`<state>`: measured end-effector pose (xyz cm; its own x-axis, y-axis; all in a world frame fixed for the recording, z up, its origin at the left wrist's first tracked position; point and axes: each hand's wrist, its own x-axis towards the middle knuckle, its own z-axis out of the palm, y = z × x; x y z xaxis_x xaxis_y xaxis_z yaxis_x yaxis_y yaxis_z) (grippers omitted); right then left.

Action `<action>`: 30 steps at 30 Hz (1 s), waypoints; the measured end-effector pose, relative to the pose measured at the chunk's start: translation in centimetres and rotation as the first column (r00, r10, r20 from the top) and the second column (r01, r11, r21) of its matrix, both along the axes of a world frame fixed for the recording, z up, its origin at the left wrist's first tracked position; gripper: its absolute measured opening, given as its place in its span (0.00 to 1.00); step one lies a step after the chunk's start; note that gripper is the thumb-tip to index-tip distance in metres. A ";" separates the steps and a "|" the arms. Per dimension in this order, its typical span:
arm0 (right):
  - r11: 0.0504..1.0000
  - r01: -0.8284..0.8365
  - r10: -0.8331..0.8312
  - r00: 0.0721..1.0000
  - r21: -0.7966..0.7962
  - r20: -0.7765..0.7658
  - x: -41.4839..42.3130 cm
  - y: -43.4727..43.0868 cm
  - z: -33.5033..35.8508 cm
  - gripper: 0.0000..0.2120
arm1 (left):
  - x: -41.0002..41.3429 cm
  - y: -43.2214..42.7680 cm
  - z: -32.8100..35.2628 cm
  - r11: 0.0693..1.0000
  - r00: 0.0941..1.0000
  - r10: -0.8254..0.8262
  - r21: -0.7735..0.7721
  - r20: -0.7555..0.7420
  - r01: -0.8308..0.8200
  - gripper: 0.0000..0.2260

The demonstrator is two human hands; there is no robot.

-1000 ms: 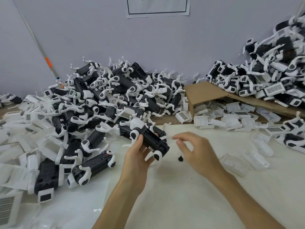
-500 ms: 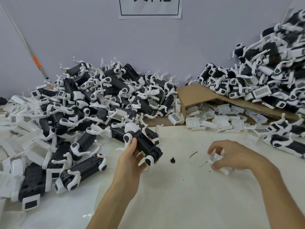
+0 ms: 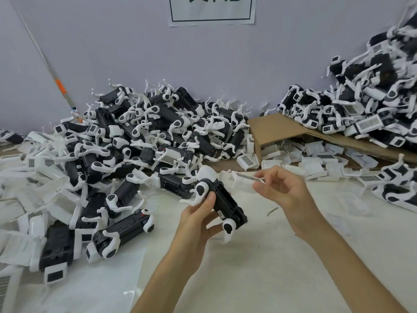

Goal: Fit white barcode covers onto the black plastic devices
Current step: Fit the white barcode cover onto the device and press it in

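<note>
- Change: half a second back the right hand (image 3: pixel 282 188) was down on the white sheet (image 3: pixel 248 279) to the right, closing on a loose part. It is now raised and brought in toward the middle with a white cover (image 3: pixel 242 181) in its fingers. A second back it was empty.
- Meaning: pick-up looks done. Cover and device (image 3: pixel 222 203) are now both in hand, so the fitting step is next. Cover not yet seated.
- Left hand (image 3: pixel 198 220): grips the black device from below and the near side, thumb laid along its upper edge. It holds the device above the sheet, tilted, with the far end higher and its white rounded cap on top. Forearm comes in from bottom centre.
- Right hand: pinches the cover at its right end between thumb and curled fingers, barcode strip facing up. Forearm enters from lower right.
- Hands near each other, not touching. Cover sits just beside the device's far end; cannot tell if they touch.
- Judgement: the cover needs turning and lining up with the device's open face before pressing.
- Around: a big pile (image 3: pixel 146 132) of devices at left, spare covers (image 3: pixel 316 159) spilling from under the cardboard (image 3: pixel 277 129), and a second heap (image 3: pixel 361 109) at right.
</note>
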<state>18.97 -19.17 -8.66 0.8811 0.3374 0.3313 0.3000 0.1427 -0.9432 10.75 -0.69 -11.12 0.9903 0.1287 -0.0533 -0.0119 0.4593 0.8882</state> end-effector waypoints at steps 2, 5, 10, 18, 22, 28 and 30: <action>0.998 0.049 -0.049 0.999 -0.026 0.005 -0.3 1.0 -0.5 0.15 | 0.0 -0.1 0.0 1.000 1.000 -0.009 0.007 0.012 0.009 0.16; 0.997 0.048 -0.048 0.999 -0.058 -0.007 -0.6 1.8 -1.2 0.16 | 0.0 -0.1 -0.1 1.000 1.000 -0.010 0.013 0.023 0.010 0.14; 0.990 -0.015 0.021 0.999 -0.142 0.040 -1.1 2.3 -1.3 0.09 | 0.0 0.0 -0.2 0.999 0.999 0.036 0.019 0.030 -0.036 0.16; 0.978 0.014 0.008 0.995 -0.207 0.101 -1.6 2.8 -1.5 0.10 | 0.2 -0.1 -0.5 0.993 0.996 0.086 0.075 0.002 -0.086 0.24; 0.974 0.022 0.004 0.993 -0.225 0.118 -1.5 3.0 -1.9 0.15 | 0.2 -0.2 -0.7 0.986 0.993 0.121 0.113 -0.002 -0.120 0.26; 0.972 0.017 0.014 0.992 -0.234 0.129 -1.7 3.2 -2.0 0.11 | 0.3 0.1 -0.7 0.984 0.992 0.128 0.126 0.015 -0.129 0.25; 0.977 0.010 0.015 0.993 -0.214 0.115 -1.6 3.1 -1.9 0.04 | 0.3 0.0 -0.6 0.984 0.993 0.114 0.135 0.020 -0.116 0.24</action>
